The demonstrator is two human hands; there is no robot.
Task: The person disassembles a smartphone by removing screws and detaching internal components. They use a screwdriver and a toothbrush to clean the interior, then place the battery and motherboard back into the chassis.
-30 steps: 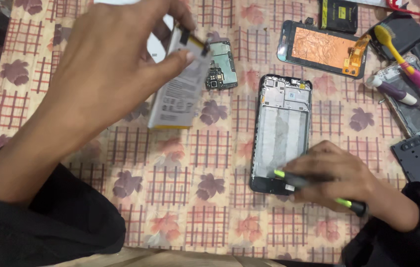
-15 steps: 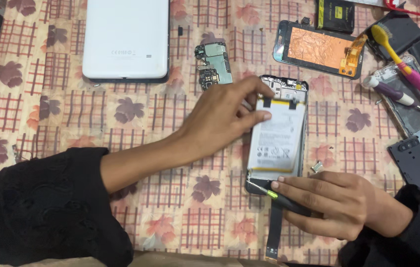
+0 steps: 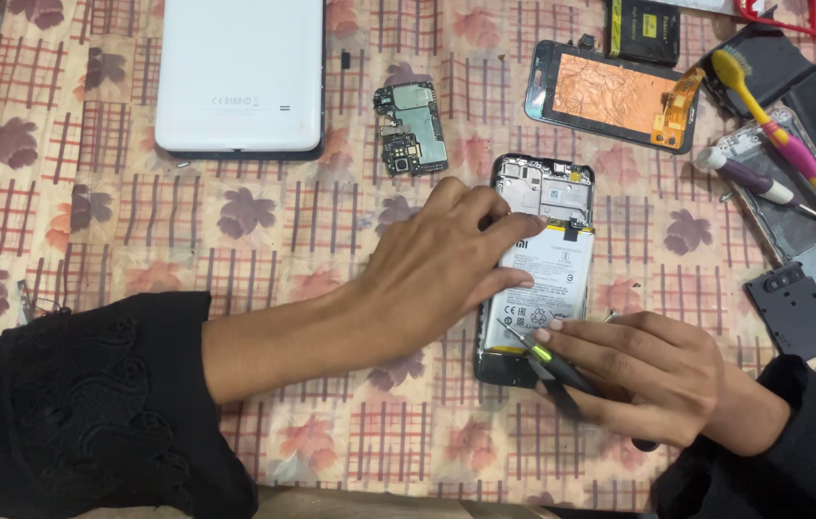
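Head view: we take the open phone frame (image 3: 535, 274) as landmark.
Battery (image 3: 544, 279): in the frame, long axis away from us.
Left hand (image 3: 446, 269): fingers flat, pressing the battery from the frame's left.
Right hand (image 3: 643, 375): nearer us, fingers clenched on a screwdriver (image 3: 547, 360), tip at the frame's lower end.
Tabletop (image 3: 138, 221): patterned cloth; circuit board (image 3: 412, 140) beyond the frame.

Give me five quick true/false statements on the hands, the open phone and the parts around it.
1. The left hand presses on the battery in the open phone frame. True.
2. The right hand holds a toothbrush. False: it holds a screwdriver; the toothbrush lies on the cloth.
3. The circuit board lies apart from the frame. True.
4. The white back cover sits on the frame. False: it lies far left.
5. The battery is black. False: it is white.
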